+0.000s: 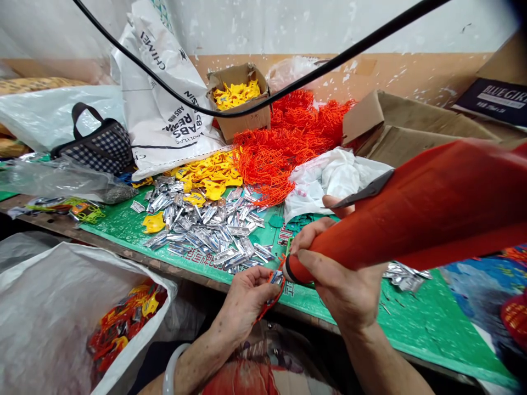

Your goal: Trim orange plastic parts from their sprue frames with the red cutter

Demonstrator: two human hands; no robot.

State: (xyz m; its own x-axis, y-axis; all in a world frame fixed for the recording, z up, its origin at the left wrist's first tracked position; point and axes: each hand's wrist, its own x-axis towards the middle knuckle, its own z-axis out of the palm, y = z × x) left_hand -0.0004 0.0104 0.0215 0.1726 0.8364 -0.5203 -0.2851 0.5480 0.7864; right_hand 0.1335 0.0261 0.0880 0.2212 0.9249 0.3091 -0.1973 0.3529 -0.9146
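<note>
My right hand (341, 274) is wrapped round the narrow end of a large orange-red tool (415, 214) that widens toward the right; a dark metal blade (364, 193) lies along its top. My left hand (247, 299) pinches a small silver metal piece with an orange loop (275, 281) right against the tool's tip. Both hands are at the near edge of the green mat (420, 323). A heap of silver metal pieces (209, 230) lies on the mat just left of them.
Yellow plastic pieces (208, 178), a tangle of orange loops (284, 142), a cardboard box of yellow parts (239, 99) and printed white sacks (164, 104) sit farther back. An open white sack of assembled pieces (74, 312) stands at lower left. A black cable (255, 109) hangs across.
</note>
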